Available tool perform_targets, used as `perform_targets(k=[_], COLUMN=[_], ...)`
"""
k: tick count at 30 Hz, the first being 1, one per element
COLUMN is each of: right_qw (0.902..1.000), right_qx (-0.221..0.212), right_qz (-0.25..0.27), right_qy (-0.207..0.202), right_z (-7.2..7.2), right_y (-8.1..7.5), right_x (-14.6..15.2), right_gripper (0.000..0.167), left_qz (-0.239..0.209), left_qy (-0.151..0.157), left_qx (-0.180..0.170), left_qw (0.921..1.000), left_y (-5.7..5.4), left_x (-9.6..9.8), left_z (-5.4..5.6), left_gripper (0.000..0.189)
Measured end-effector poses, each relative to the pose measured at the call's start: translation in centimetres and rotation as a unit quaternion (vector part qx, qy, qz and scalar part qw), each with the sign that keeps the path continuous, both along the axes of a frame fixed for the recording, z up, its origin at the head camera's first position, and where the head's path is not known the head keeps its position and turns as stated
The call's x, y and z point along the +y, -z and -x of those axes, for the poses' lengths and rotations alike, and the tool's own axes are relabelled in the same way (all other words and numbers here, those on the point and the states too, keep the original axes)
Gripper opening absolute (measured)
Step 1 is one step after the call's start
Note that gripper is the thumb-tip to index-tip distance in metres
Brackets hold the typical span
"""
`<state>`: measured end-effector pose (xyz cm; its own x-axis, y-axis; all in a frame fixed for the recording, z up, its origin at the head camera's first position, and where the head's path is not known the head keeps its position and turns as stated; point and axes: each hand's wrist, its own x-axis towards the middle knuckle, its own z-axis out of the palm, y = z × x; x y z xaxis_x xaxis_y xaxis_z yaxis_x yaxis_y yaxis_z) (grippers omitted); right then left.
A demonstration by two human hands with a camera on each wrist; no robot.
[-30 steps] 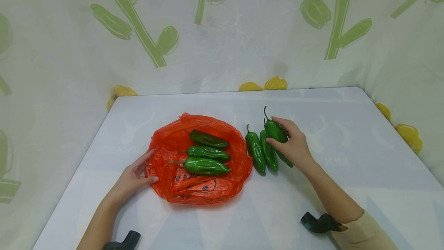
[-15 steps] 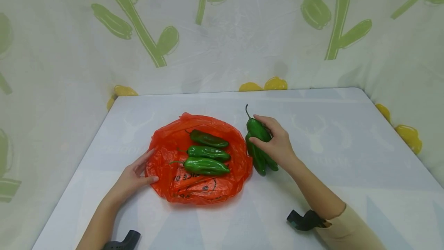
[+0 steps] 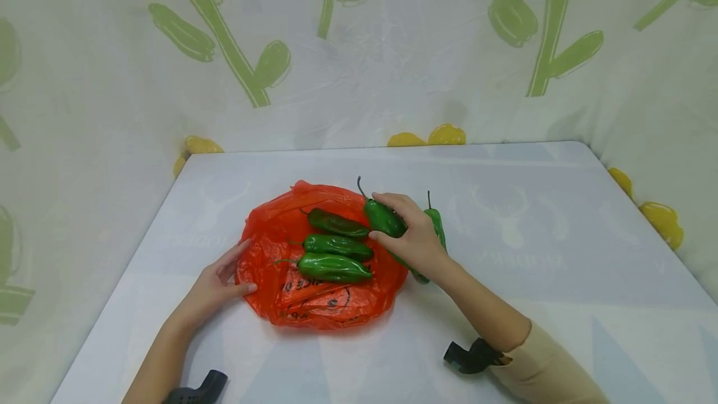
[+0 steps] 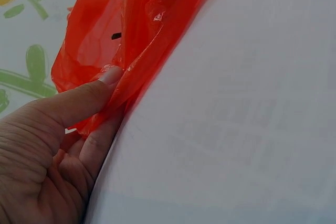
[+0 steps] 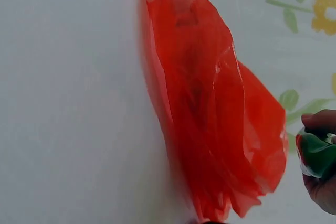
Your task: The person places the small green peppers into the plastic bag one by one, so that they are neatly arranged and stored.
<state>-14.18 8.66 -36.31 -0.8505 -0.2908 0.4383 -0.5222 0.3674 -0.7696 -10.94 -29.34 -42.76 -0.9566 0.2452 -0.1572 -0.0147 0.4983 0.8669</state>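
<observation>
A red plastic bag [image 3: 263, 288] lies spread open on the table, and three long green chili peppers [image 3: 335, 268] rest side by side in it. My left hand [image 3: 210, 292] pinches the bag's left rim; in the left wrist view its thumb [image 4: 84, 100] lies on the plastic inside with fingers behind. Over the bag's upper right edge, my right hand [image 3: 415, 239] grips another green chili pepper [image 3: 383, 217] between thumb and fingers, its stem pointing away. That pepper [image 5: 319, 153] also shows at the right edge of the right wrist view.
Right of the bag, a green chili pepper [image 3: 435, 222] lies on the white table [image 3: 561, 235], partly behind my right hand. Another pepper's tip [image 3: 419, 277] shows below that hand. Patterned fabric [image 3: 404, 73] hangs around the table's back and sides.
My right hand has carried its pepper left, from above the loose peppers at the right to over the bag's right edge. My left hand has stayed at the bag's rim.
</observation>
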Motion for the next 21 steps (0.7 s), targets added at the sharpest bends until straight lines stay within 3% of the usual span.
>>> perform_targets(k=[11,21], right_qw=[0.9972,0.9871], right_qx=[0.017,0.010], right_qz=[-0.011,-0.056], right_qy=[-0.072,-0.149], right_z=[-1.2,-2.4], right_y=[0.2,1.1], right_x=[-3.2,-5.7], right_gripper=[0.058,0.058], left_qz=[-0.001,-0.006], left_qy=[-0.001,0.001], left_qx=[-0.002,-0.003], left_qw=[1.0000,1.0000], left_y=[-0.4,-0.3], left_x=[0.2,0.1], left_z=[0.1,0.0], left_gripper=[0.081,0.081])
